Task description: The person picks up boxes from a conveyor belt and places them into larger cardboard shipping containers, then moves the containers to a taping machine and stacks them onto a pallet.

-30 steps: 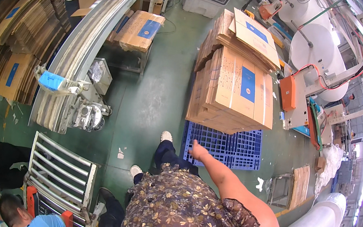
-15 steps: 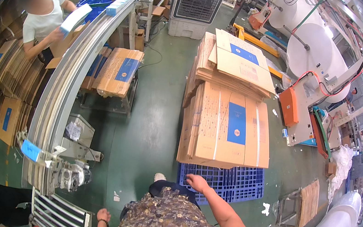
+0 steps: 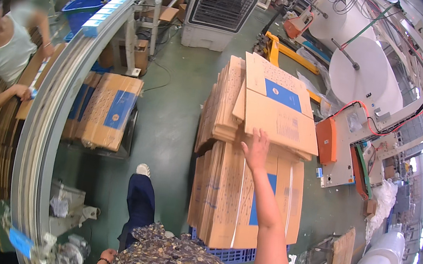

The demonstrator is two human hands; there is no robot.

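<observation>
My right hand (image 3: pixel 258 148) reaches forward with fingers spread, at the near edge of a flat brown carton (image 3: pixel 281 119) that has a blue panel. Whether the fingertips touch the cardboard I cannot tell. That carton lies on top of a tall stack of folded cartons (image 3: pixel 224 193), bound with white straps, on a blue plastic pallet (image 3: pixel 229 254). My left hand (image 3: pixel 107 259), with a dark band at the wrist, hangs low by my side near the conveyor's end. Nothing shows in it; its fingers are mostly hidden.
On the left a long conveyor (image 3: pixel 56 105) runs away from me, with a co-worker (image 3: pixel 12 50) behind it. Another carton bundle (image 3: pixel 109 109) stands beside it. A white air cooler (image 3: pixel 220 9) is ahead; a yellow pallet jack (image 3: pixel 274 49) and large white rolls (image 3: pixel 360 72) stand farther right.
I have stepped forward, closer to the carton stack. My right arm has stretched out from my side to the top carton. The co-worker has lowered the white item held up earlier.
</observation>
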